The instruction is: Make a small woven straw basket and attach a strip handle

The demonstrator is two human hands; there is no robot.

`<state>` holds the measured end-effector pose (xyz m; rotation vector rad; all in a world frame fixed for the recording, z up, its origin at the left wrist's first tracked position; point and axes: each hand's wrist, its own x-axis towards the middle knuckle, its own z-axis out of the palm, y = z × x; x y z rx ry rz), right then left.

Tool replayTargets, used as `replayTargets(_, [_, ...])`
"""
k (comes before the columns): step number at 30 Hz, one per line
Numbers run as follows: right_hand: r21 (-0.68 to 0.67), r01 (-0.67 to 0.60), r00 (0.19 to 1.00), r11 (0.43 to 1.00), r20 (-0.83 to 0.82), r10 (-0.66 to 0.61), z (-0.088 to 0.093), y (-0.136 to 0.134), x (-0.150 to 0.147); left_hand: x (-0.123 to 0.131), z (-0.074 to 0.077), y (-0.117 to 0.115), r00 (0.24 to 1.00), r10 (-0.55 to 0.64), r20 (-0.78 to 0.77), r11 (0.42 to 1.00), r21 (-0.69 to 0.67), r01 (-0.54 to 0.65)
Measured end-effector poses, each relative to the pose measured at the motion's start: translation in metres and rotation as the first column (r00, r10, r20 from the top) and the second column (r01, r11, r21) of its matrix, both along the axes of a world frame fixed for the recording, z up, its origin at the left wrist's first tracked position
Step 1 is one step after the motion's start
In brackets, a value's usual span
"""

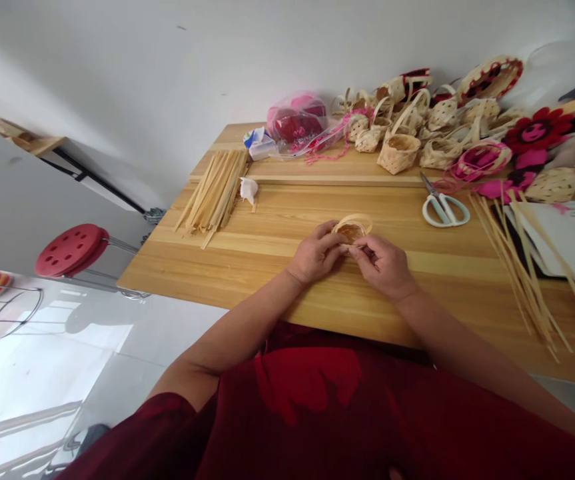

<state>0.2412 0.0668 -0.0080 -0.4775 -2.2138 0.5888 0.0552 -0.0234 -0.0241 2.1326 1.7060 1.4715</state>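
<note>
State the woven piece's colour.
The woven piece is golden tan, best seen in the head view.

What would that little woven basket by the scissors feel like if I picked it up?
The woven basket is probably very light, being thin strips around a hollow. Its walls likely give slightly if squeezed. The slim arched handle looks flexible.

Left hand (pixel 316 252) and right hand (pixel 380 267) curled together
</note>
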Motion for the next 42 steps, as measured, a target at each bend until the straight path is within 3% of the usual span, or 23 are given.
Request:
replayTargets(6, [-0.078, 0.024, 0.998, 0.997, -0.063, -0.029, -0.002, 0.002, 0.004, 0.001, 0.000, -0.003, 1.000, -0.013, 0.027, 0.997, 0.075, 0.011])
replayTargets(12, [-0.155, 0.088, 0.988, 0.984, -0.113, -0.106, -0.004, 0.006, 0.006, 0.003, -0.009, -0.005, 0.973, 0.036, 0.229, 0.999, 0.014, -0.040])
replayTargets(15, [-0.131, 0.075, 0.991, 0.989, -0.099, -0.088, -0.002, 0.004, 0.007, 0.000, -0.008, -0.004, 0.982, 0.061, 0.177, 0.998, -0.039, -0.055])
replayTargets(20, [-0.044, 0.055, 0.997, 0.998, -0.048, -0.057, 0.002, -0.003, 0.009, -0.005, -0.007, -0.001, 0.995, 0.025, 0.096, 1.000, -0.010, -0.024])
replayTargets(25, [-0.048, 0.003, 1.000, 0.999, 0.018, -0.003, 0.005, -0.008, 0.008, -0.006, -0.007, 0.000, 0.997, 0.058, 0.060, 0.998, -0.027, -0.057])
replayTargets(33, [-0.068, 0.017, 0.999, 0.998, 0.038, -0.014, 0.004, -0.004, 0.006, -0.007, -0.004, 0.002, 0.995, -0.078, 0.065, 0.994, -0.072, 0.082])
replayTargets(38, [-0.012, 0.006, 1.000, 1.000, 0.030, -0.005, 0.003, -0.001, 0.005, -0.005, -0.002, 0.000, 0.998, -0.021, 0.060, 0.989, -0.145, 0.030])
replayTargets(42, [-0.124, -0.043, 0.999, 0.991, 0.020, 0.046, 0.004, 0.000, 0.006, -0.004, -0.001, -0.002, 0.996, -0.018, 0.084, 0.988, -0.152, 0.031])
